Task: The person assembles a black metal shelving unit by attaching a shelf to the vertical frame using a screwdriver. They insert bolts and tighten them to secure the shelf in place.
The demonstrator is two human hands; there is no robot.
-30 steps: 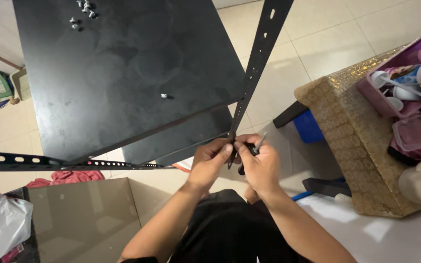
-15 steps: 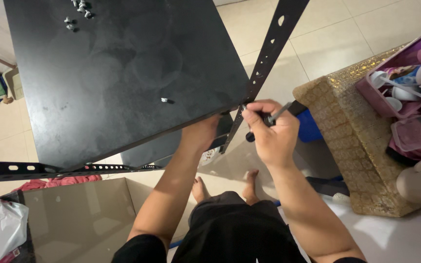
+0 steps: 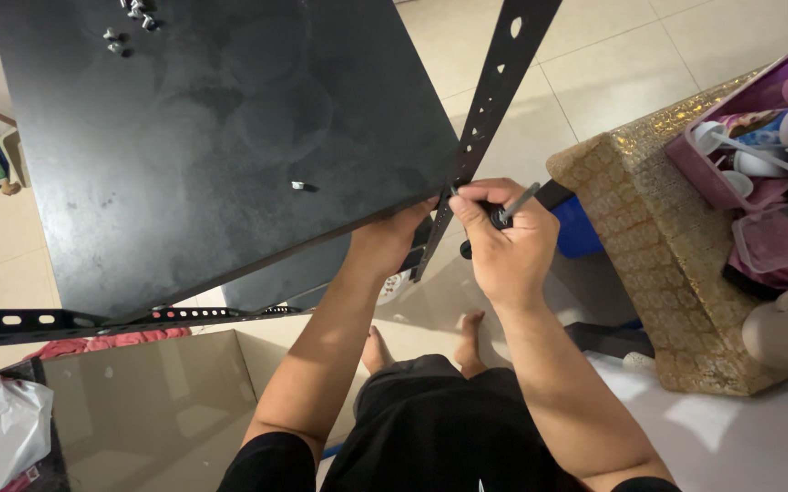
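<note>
Since the previous frame, my left hand (image 3: 385, 244) has moved under the black square shelf board (image 3: 212, 137). My right hand (image 3: 503, 239), closed on a black-handled screwdriver (image 3: 508, 211), meets the perforated black metal upright (image 3: 490, 100); keep the tip square.

I am reaching both arms forward and up from my lap, elbows bent, forearms bare below dark sleeves. My left hand (image 3: 392, 246) is lying palm up, its fingers hidden from me beyond the knuckles, so I cannot tell how they are curling. My right hand (image 3: 501, 241) is closing into a loose fist just right of it, thumb pressing along the bent index finger, knuckles facing me, wrist straight. The two hands are sitting near each other, apart.
</note>
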